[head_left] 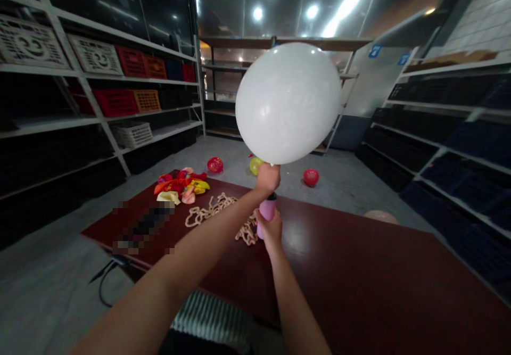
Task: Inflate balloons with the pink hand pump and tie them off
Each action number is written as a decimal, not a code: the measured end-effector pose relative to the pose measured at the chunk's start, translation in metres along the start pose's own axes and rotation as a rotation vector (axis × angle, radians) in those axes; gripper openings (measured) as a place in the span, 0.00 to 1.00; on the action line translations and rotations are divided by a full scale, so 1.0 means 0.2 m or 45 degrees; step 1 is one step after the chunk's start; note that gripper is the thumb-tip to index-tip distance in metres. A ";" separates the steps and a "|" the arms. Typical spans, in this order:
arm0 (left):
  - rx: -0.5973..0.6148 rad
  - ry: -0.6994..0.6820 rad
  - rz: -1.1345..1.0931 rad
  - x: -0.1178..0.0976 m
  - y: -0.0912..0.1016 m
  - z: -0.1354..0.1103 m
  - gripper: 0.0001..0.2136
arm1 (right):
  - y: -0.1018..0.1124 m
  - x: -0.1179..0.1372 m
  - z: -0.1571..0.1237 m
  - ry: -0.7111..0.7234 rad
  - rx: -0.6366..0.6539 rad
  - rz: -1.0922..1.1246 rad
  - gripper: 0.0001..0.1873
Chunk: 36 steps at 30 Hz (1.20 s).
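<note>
Balloon (pixel 288 103) looks light, taut, easily burst; take it at the neck. Your left hand (pixel 269 177) is clamped there, your right hand (pixel 273 225) round the pump (pixel 267 209).

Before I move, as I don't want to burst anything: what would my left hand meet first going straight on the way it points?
Most likely the white balloon: your left hand sits right beneath its underside, pointing up and forward, though depth is unclear.

No legible text, blue signs (pixel 374 51) unreadable
</note>
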<state>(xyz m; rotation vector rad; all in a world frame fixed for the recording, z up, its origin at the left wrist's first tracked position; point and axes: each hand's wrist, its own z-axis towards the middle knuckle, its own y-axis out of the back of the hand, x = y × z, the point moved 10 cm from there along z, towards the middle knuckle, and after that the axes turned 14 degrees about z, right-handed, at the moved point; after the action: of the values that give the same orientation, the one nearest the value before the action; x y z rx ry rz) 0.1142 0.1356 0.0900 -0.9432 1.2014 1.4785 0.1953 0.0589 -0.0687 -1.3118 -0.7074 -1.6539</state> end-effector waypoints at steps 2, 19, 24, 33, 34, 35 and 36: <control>-0.014 0.043 -0.052 0.02 0.04 0.01 0.15 | -0.03 0.02 0.00 0.033 0.075 -0.051 0.28; 0.030 -0.066 -0.421 -0.39 0.47 0.10 0.21 | -0.14 0.07 -0.05 0.081 0.267 -0.141 0.23; 0.118 -0.193 -0.384 -0.54 0.48 0.17 0.23 | -0.16 0.08 -0.07 0.050 0.298 -0.081 0.24; 0.052 -0.231 -0.437 -0.40 0.34 0.07 0.24 | -0.14 0.08 -0.05 0.042 0.206 0.016 0.24; 0.040 -0.208 -0.455 -0.34 0.31 0.04 0.24 | -0.14 0.08 -0.05 0.050 0.206 0.011 0.24; 0.028 -0.189 -0.461 -0.28 0.27 0.01 0.25 | -0.14 0.07 -0.04 0.058 0.202 0.000 0.25; 0.021 -0.170 -0.450 -0.22 0.24 -0.02 0.25 | -0.13 0.07 -0.04 0.066 0.192 -0.011 0.25</control>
<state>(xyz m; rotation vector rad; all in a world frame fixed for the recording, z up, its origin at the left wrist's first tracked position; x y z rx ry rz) 0.0771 0.1197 0.1415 -0.9728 0.8955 1.2258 0.1675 0.0604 -0.0553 -1.1565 -0.7922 -1.6031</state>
